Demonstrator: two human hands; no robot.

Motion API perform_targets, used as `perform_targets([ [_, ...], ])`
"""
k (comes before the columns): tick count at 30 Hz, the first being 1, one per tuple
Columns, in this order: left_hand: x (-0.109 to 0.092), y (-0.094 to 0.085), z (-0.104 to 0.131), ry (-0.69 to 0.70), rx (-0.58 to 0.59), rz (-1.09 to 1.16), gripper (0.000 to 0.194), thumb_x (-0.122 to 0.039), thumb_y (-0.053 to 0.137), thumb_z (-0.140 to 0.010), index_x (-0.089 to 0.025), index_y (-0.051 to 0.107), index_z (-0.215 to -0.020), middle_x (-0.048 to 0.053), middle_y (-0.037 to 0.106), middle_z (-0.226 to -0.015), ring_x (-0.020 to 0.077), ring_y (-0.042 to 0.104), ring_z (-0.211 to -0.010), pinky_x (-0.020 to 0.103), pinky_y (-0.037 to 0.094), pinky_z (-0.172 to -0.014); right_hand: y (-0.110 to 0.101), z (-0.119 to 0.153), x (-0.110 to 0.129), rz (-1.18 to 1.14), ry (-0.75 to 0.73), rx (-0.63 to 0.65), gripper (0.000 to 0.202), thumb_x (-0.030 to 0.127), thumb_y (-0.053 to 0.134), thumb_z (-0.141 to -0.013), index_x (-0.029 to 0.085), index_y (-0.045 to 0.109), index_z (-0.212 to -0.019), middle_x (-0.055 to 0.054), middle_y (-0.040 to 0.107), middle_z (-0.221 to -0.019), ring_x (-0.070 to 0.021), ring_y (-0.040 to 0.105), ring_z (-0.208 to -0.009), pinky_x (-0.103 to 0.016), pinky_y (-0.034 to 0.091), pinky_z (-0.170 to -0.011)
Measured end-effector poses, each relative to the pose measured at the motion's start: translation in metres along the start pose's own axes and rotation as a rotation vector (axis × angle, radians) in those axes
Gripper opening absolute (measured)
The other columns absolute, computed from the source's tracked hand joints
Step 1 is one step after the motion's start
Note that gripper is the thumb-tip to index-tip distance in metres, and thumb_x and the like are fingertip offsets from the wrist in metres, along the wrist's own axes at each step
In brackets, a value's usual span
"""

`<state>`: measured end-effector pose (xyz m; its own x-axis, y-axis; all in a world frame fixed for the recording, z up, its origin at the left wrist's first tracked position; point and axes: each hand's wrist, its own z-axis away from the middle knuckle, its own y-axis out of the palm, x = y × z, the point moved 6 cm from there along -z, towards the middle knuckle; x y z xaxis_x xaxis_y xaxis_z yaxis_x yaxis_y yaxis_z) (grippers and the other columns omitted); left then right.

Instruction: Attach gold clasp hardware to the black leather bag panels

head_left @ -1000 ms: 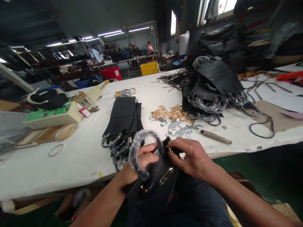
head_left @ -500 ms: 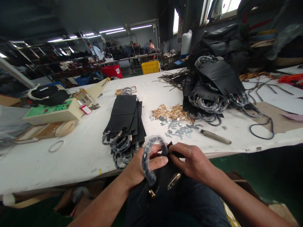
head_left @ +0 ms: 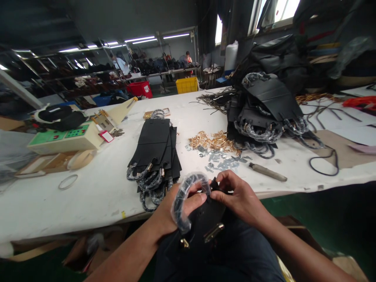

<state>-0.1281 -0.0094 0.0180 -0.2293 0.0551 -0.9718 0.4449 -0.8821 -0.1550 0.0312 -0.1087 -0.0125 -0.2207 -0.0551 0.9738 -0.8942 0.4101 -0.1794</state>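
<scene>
Panel work, close at the lap, just off the table's near edge. Black panel tilted upward between both hands, with a plastic-wrapped handle arching over the left side. Job looks to be seating the handle's far end at the panel's top edge; best done, I judge, with the leather backed firmly from behind and pressure straight, so the end does not twist. Left hand clasps the panel, thumb laid on its face beside the handle end, fingers mostly hidden. Right hand pinches the top edge, thumb and forefinger slightly parted by black material; cannot tell whether a small fitting sits between. Gold clasp lower down, untouched.
</scene>
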Motion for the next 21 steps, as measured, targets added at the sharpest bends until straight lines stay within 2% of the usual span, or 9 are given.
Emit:
perform_targets([
  [4,0.005,-0.011,0.002,-0.021,-0.014,0.012,0.054,-0.047,0.072,-0.091,-0.03,0.065,-0.142,0.006,0.072,-0.139,0.0322,0.062,-0.135,0.046,0.042,-0.122,-0.001,-0.007,0.002,-0.046,-0.013,-0.017,0.055,0.054,0.089,-0.075,0.025,0.061,-0.113,0.0,0.064,-0.092,-0.0193,0.06,-0.083,-0.031,0.049,-0.074],
  [7,0.004,-0.017,0.001,-0.096,0.029,0.084,0.055,-0.047,0.073,-0.091,-0.027,0.066,-0.142,0.009,0.071,-0.139,0.0336,0.065,-0.131,0.046,0.043,-0.121,0.008,-0.014,0.0,-0.072,-0.002,0.096,0.047,0.06,0.084,-0.079,0.023,0.069,-0.103,-0.002,0.067,-0.098,-0.0217,0.061,-0.091,-0.032,0.049,-0.077],
  [9,0.006,-0.024,-0.001,-0.136,-0.022,0.263,0.057,-0.048,0.075,-0.088,-0.022,0.069,-0.138,0.011,0.072,-0.138,0.0338,0.066,-0.129,0.045,0.045,-0.119,0.014,-0.021,-0.009,-0.067,0.08,0.154,0.045,0.064,0.076,-0.084,0.02,0.07,-0.088,-0.001,0.067,-0.088,-0.0205,0.06,-0.084,-0.03,0.045,-0.07],
  [12,0.023,-0.034,0.001,-0.227,-0.184,0.691,0.071,-0.066,0.067,-0.087,-0.016,0.069,-0.136,0.016,0.076,-0.129,0.0362,0.069,-0.123,0.05,0.05,-0.114,0.015,-0.034,-0.027,-0.027,0.19,0.069,0.052,0.07,0.072,-0.084,0.018,0.067,-0.082,0.001,0.061,-0.074,-0.0167,0.053,-0.07,-0.029,0.036,-0.06],
  [14,0.038,-0.038,0.004,-0.247,-0.237,0.866,0.084,-0.08,0.057,-0.085,-0.015,0.067,-0.138,0.019,0.078,-0.121,0.0397,0.072,-0.118,0.057,0.053,-0.109,0.015,-0.042,-0.034,0.011,0.203,0.013,0.057,0.074,0.069,-0.083,0.018,0.063,-0.076,0.002,0.055,-0.068,-0.0155,0.048,-0.067,-0.029,0.031,-0.058],
  [16,0.046,-0.045,0.009,-0.174,-0.272,0.845,0.083,-0.079,0.062,-0.082,-0.017,0.067,-0.138,0.019,0.079,-0.119,0.0402,0.073,-0.116,0.059,0.054,-0.106,0.02,-0.051,-0.037,0.044,0.197,0.029,0.059,0.077,0.068,-0.083,0.019,0.062,-0.074,0.003,0.053,-0.066,-0.0152,0.047,-0.065,-0.028,0.03,-0.057],
  [19,0.052,-0.06,0.018,-0.105,-0.407,0.625,0.073,-0.053,0.087,-0.073,-0.021,0.066,-0.136,0.013,0.079,-0.121,0.0354,0.073,-0.116,0.053,0.053,-0.109,0.031,-0.07,-0.032,0.079,0.142,0.159,0.057,0.076,0.067,-0.085,0.019,0.068,-0.08,0.001,0.062,-0.073,-0.017,0.055,-0.069,-0.028,0.037,-0.059],
  [21,0.055,-0.074,0.025,-0.1,-0.538,0.483,0.076,-0.044,0.092,-0.067,-0.02,0.066,-0.135,0.011,0.08,-0.121,0.0329,0.072,-0.117,0.05,0.051,-0.113,0.031,-0.091,-0.031,0.089,0.115,0.197,0.056,0.074,0.06,-0.091,0.019,0.073,-0.092,-0.001,0.07,-0.082,-0.0192,0.063,-0.077,-0.028,0.045,-0.065],
])
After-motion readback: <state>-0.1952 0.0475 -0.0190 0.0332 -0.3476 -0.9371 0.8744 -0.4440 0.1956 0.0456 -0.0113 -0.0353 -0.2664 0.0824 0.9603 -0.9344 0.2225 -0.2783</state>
